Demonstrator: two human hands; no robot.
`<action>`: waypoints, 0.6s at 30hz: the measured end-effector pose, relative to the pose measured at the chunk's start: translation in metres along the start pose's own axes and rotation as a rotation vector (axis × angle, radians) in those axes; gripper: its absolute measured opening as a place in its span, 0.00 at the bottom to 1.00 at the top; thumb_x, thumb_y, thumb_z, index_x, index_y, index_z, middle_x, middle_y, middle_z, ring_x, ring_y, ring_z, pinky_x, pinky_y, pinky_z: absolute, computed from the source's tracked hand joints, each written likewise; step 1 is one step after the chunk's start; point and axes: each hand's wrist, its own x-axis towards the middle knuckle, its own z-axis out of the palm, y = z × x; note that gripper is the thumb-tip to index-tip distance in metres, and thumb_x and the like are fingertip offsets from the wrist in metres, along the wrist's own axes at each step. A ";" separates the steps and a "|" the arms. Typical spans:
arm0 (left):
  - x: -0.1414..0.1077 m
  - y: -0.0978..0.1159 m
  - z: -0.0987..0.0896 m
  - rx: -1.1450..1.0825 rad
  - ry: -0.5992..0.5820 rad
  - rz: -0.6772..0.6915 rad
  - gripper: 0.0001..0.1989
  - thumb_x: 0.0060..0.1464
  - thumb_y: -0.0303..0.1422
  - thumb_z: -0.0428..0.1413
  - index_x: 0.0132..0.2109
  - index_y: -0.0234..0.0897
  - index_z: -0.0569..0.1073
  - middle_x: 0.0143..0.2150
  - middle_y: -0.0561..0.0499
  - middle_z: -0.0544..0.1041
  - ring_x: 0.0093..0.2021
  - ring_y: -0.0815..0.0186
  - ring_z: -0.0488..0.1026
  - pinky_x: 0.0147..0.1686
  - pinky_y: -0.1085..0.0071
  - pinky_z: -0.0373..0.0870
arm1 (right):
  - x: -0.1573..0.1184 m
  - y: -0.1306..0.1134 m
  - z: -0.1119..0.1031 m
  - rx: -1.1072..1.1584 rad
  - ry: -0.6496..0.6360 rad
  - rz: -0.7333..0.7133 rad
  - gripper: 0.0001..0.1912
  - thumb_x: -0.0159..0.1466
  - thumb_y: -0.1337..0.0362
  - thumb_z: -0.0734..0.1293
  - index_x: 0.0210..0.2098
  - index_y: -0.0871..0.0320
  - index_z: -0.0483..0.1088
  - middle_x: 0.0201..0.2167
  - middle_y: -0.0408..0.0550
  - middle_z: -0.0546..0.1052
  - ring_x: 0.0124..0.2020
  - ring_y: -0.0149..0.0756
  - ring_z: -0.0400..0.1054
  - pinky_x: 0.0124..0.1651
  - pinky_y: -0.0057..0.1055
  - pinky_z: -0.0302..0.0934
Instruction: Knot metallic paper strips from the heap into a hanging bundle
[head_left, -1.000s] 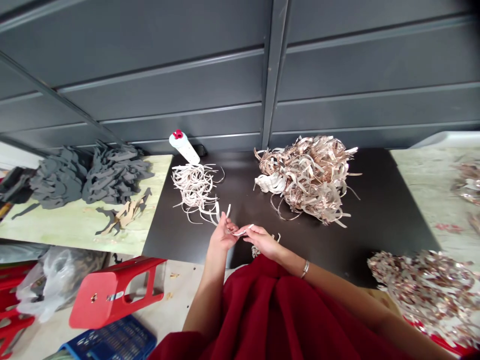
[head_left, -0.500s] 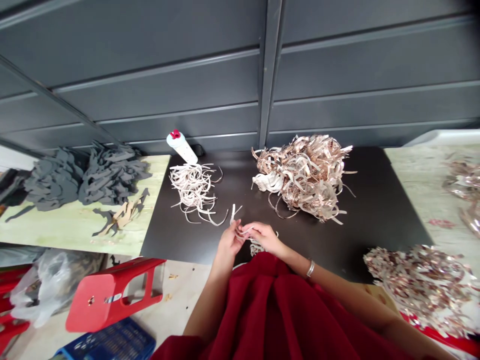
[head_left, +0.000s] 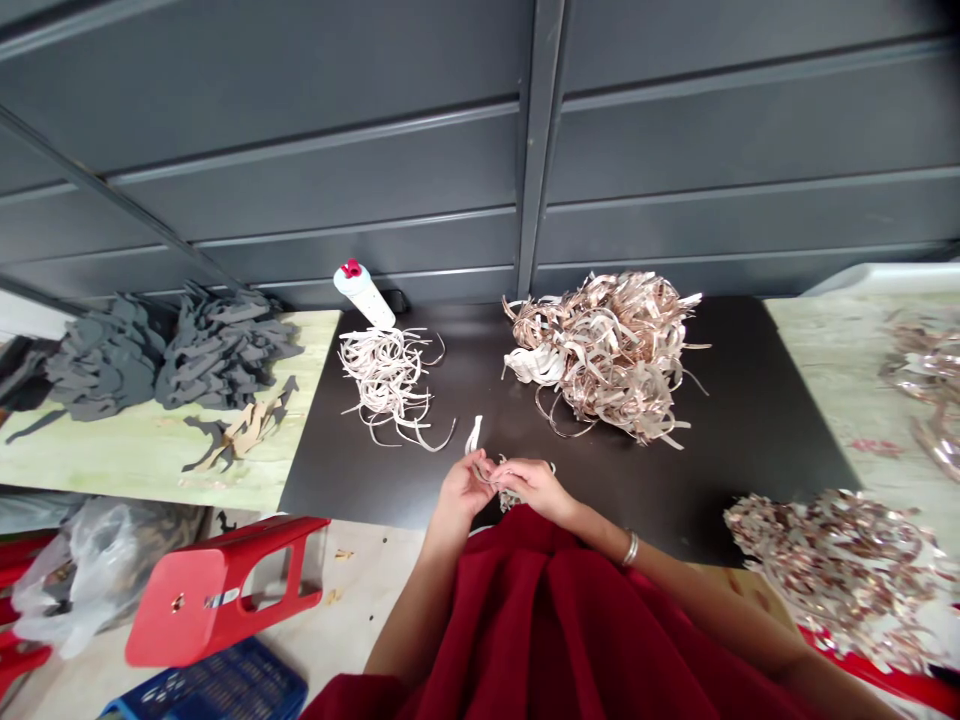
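Observation:
Near the front edge of the dark table, my left hand (head_left: 466, 484) pinches a pale narrow strip (head_left: 474, 434) whose end sticks up past the fingers. My right hand (head_left: 531, 482) meets it fingertip to fingertip, closed on the same strip; the part between the fingers is mostly hidden. Small pale pieces (head_left: 510, 498) lie under and beside my right hand, close to my red clothing. Left of my hands is a loose heap of thin whitish strips (head_left: 388, 380). A bigger tangle of shiny rose-gold strips (head_left: 619, 350) lies to the right.
A white bottle with a red cap (head_left: 367, 294) stands behind the whitish strips. Dark grey cut pieces (head_left: 225, 345) are piled on the left table. More shiny pieces (head_left: 840, 565) lie at the lower right. A red stool (head_left: 217, 600) and a blue crate (head_left: 217, 685) are lower left.
Both hands have shifted slightly down toward my body. The fingertips are closer together, and the strip's upper ends, earlier spread apart, now stand nearly together.

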 end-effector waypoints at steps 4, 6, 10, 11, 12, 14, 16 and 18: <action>-0.007 0.013 0.002 -0.085 -0.030 -0.014 0.13 0.55 0.39 0.58 0.31 0.33 0.69 0.22 0.57 0.66 0.21 0.73 0.65 0.25 0.74 0.67 | 0.000 0.007 0.001 0.159 0.139 0.103 0.15 0.59 0.51 0.66 0.31 0.57 0.74 0.24 0.44 0.76 0.27 0.34 0.71 0.36 0.32 0.66; -0.012 0.023 0.002 -0.124 -0.058 0.004 0.15 0.51 0.39 0.61 0.28 0.35 0.66 0.16 0.61 0.57 0.17 0.76 0.58 0.21 0.78 0.62 | -0.001 0.010 0.000 0.259 0.172 0.152 0.19 0.58 0.47 0.67 0.31 0.58 0.73 0.24 0.44 0.75 0.24 0.32 0.70 0.33 0.31 0.67; -0.026 0.038 0.003 -0.153 -0.144 0.049 0.14 0.53 0.38 0.60 0.29 0.35 0.65 0.16 0.63 0.51 0.15 0.78 0.51 0.15 0.81 0.50 | -0.005 0.015 -0.001 0.421 0.176 0.226 0.22 0.53 0.44 0.70 0.30 0.59 0.72 0.24 0.45 0.75 0.23 0.30 0.68 0.31 0.30 0.67; -0.029 0.040 0.004 -0.149 -0.165 0.060 0.13 0.54 0.37 0.60 0.29 0.35 0.65 0.17 0.63 0.52 0.15 0.78 0.50 0.15 0.81 0.49 | -0.006 0.015 0.000 0.450 0.167 0.241 0.22 0.51 0.45 0.71 0.30 0.59 0.72 0.25 0.46 0.76 0.23 0.30 0.69 0.30 0.30 0.67; -0.032 0.042 0.005 -0.143 -0.185 0.069 0.12 0.54 0.36 0.59 0.30 0.35 0.66 0.17 0.62 0.52 0.15 0.78 0.51 0.15 0.81 0.49 | -0.007 0.015 0.001 0.476 0.157 0.254 0.22 0.51 0.45 0.72 0.30 0.59 0.72 0.26 0.47 0.76 0.23 0.30 0.69 0.30 0.30 0.67; -0.038 0.043 0.007 -0.122 -0.218 0.085 0.08 0.54 0.33 0.59 0.32 0.34 0.68 0.18 0.62 0.53 0.15 0.78 0.51 0.16 0.81 0.49 | -0.009 0.016 0.002 0.515 0.142 0.273 0.22 0.50 0.47 0.73 0.32 0.59 0.73 0.29 0.48 0.78 0.25 0.31 0.70 0.31 0.31 0.67; -0.041 0.043 0.009 -0.094 -0.236 0.100 0.06 0.53 0.31 0.60 0.34 0.33 0.70 0.19 0.61 0.54 0.16 0.78 0.52 0.17 0.80 0.50 | -0.010 0.016 0.002 0.538 0.141 0.284 0.22 0.50 0.47 0.73 0.33 0.59 0.72 0.30 0.49 0.78 0.26 0.31 0.71 0.32 0.31 0.68; -0.042 0.042 0.009 -0.058 -0.236 0.116 0.06 0.52 0.30 0.60 0.35 0.33 0.70 0.19 0.60 0.55 0.16 0.78 0.53 0.17 0.80 0.50 | -0.010 0.018 0.002 0.540 0.146 0.292 0.22 0.51 0.48 0.73 0.34 0.59 0.72 0.30 0.49 0.78 0.26 0.31 0.71 0.33 0.32 0.68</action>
